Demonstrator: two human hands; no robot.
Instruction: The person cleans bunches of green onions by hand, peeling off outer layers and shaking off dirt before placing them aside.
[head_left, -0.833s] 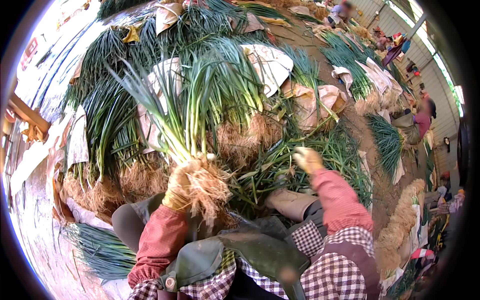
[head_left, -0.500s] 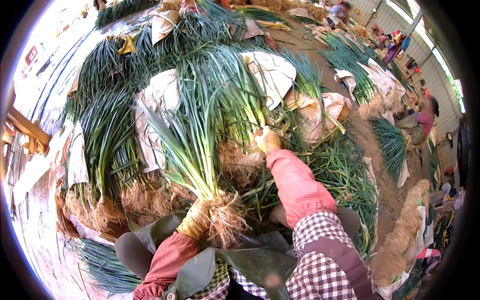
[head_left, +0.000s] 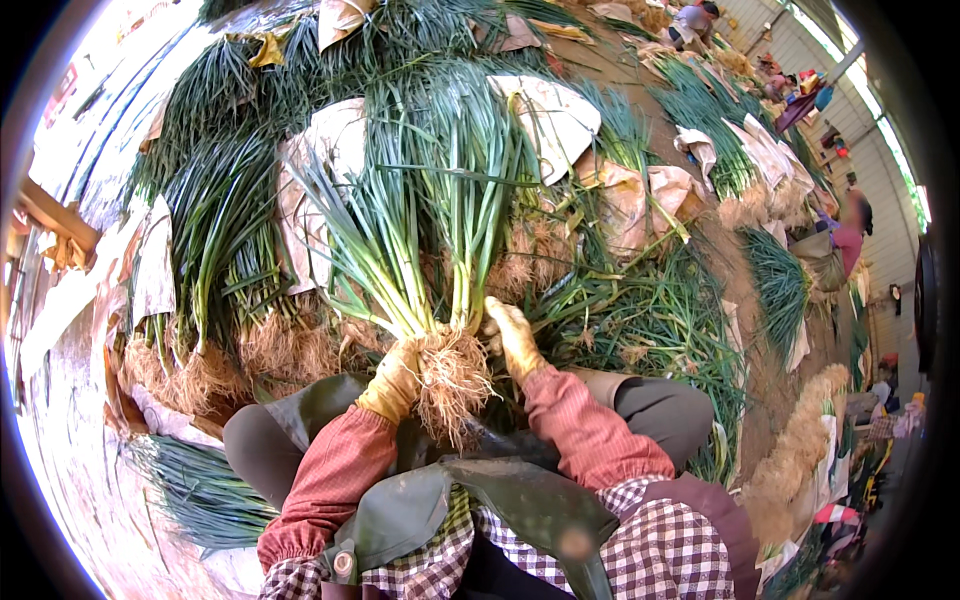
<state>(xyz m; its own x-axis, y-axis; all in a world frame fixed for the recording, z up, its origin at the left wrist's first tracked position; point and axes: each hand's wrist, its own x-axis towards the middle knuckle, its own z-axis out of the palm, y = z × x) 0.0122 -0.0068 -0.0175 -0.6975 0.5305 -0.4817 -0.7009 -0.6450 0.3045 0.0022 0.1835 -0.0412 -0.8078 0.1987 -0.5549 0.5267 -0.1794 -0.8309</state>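
My left hand (head_left: 393, 382), in a yellowish work glove, is closed around the base of a bunch of green onions (head_left: 400, 270), just above their tangled pale roots (head_left: 450, 385). Against that bunch stands a second cluster of green onions (head_left: 467, 240), white ends down. My right hand (head_left: 514, 338), gloved alike, is closed at the right side of this cluster's base; its fingertips are partly hidden by the stalks. The leaves of both fan out away from me over the pile behind. The roots hang together above my lap.
More green onions (head_left: 215, 250) lie in rows at left, with pale cloth sheets (head_left: 330, 150) between them. Loose green leaves (head_left: 650, 325) heap up at right. Other green onions (head_left: 205, 490) lie by my left knee. A co-worker (head_left: 846, 235) sits at far right.
My right hand has come back toward me with a cluster of green onions, bringing it beside the bunch in my left hand. The left hand has barely moved; the roots now hang side by side.
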